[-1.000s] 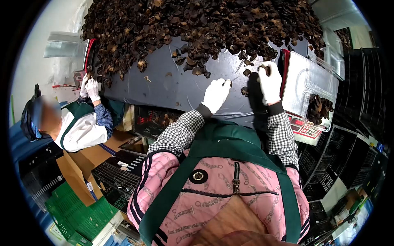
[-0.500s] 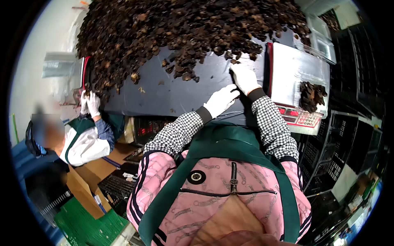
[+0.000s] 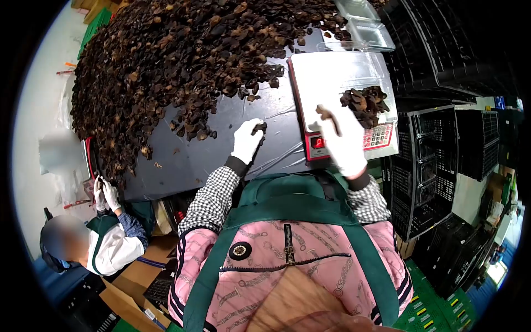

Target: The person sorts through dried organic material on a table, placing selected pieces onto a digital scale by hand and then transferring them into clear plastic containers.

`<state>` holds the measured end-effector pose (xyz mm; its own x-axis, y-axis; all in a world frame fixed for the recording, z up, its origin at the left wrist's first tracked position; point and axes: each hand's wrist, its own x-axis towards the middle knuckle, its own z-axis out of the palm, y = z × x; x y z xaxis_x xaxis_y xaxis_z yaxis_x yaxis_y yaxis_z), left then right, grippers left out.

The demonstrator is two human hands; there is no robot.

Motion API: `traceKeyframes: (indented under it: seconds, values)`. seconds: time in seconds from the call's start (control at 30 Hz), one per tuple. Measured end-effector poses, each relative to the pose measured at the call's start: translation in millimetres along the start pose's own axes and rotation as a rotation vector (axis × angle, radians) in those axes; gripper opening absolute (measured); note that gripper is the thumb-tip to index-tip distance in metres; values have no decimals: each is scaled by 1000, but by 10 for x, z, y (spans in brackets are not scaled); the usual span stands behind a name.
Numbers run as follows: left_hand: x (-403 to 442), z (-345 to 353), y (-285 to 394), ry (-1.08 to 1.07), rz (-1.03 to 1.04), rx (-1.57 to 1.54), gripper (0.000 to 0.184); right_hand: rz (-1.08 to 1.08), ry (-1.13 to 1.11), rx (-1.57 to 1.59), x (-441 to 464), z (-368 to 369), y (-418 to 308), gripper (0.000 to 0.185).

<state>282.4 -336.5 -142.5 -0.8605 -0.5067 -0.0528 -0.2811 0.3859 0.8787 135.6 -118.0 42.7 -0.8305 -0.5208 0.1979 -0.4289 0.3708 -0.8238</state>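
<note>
My left hand (image 3: 247, 139), in a white glove, is closed on a small dark fungus piece above the grey table (image 3: 221, 160). White-gloved as well, my right hand (image 3: 343, 141) pinches a brown fungus piece (image 3: 323, 112) over the front edge of the scale (image 3: 310, 72) and partly covers its red display. A clump of dark fungus (image 3: 365, 105) lies in a clear plastic container (image 3: 354, 69) on the scale pan. The large fungus pile (image 3: 182, 61) spreads over the table beyond my hands.
A co-worker (image 3: 113, 246) in white gloves stands at the table's left end, near another scale (image 3: 88, 160). Black crates (image 3: 423, 171) stand at the right. Clear containers (image 3: 368, 33) sit behind my scale. An open cardboard box (image 3: 130, 299) is at the lower left.
The view has turned toward the right. My right hand has moved from the table to the scale with a fungus piece. My left hand remains over the table, now holding a dark piece.
</note>
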Motion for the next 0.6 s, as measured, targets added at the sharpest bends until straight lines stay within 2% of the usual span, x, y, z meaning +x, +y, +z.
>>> traceKeyframes:
  seconds: [0.07, 0.13, 0.2, 0.23, 0.33, 0.4, 0.47, 0.5, 0.53, 0.6]
  values:
    - [48, 19, -64, -4, -286, -435, 24, -119, 102, -171, -31, -377, 292, 31]
    - [143, -74, 270, -4, -435, -633, 20, -75, -8, -268, -114, -592, 622, 35]
    - [277, -103, 586, 55, -291, -524, 19, -113, -102, -371, -158, -706, 770, 38]
    - [391, -80, 562, 67, -106, -289, 20, -139, -95, -369, -162, -761, 770, 34]
    - [542, 57, 1433, 48, 42, -364, 23, -113, -15, -290, -52, -1011, 704, 28]
    - [562, 307, 1935, -58, -162, -815, 26, -34, 156, -183, 50, -1122, 797, 18]
    - [622, 587, 2202, -125, -67, -781, 28, 172, 300, 20, 160, -1131, 844, 18]
    - [652, 740, 2312, -118, -55, -626, 28, 170, 330, 87, 214, -1121, 1010, 18]
    - [651, 887, 2412, -77, 47, -515, 28, 94, 327, 29, 251, -1116, 1175, 21]
    - [690, 1230, 2382, -39, 125, -404, 28, 137, 290, 188, 301, -1083, 1218, 21]
